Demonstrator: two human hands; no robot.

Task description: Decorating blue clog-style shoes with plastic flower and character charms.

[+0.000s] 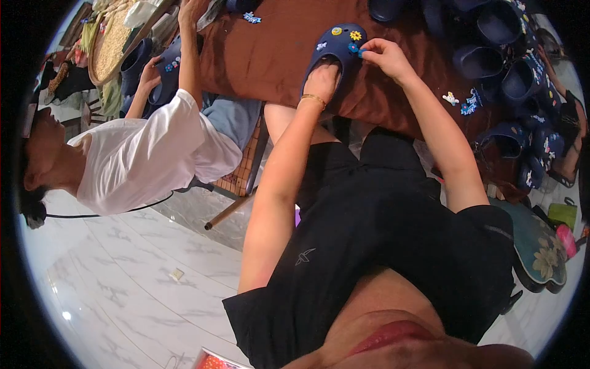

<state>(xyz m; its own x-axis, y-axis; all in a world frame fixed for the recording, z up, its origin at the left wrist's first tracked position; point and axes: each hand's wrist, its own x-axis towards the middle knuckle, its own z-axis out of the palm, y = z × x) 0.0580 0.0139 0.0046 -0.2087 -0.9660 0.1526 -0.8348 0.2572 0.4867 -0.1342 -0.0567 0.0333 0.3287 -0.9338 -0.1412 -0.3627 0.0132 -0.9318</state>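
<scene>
A navy clog [348,35] with ventilation holes is over the brown cloth, toe pointing away from me. My left hand [322,81] reaches into its foot opening and holds it from inside; the fingers are mostly hidden. On the clog's upper sit a round yellow charm [336,31], a yellow flower charm [355,36], a blue flower charm [353,47] and a white charm [321,46]. At the clog's right side my right hand [386,57] is closed, thumb and forefinger pinching a small blue charm [361,53] against or close to the edge.
Brown cloth [258,67] covers the table. Several navy clogs [479,61] are heaped at the right. Loose blue-and-white charms [471,102] lie near them, another [252,18] at the far edge. At left, a seated person in a white shirt [153,154] handles a decorated clog [166,80].
</scene>
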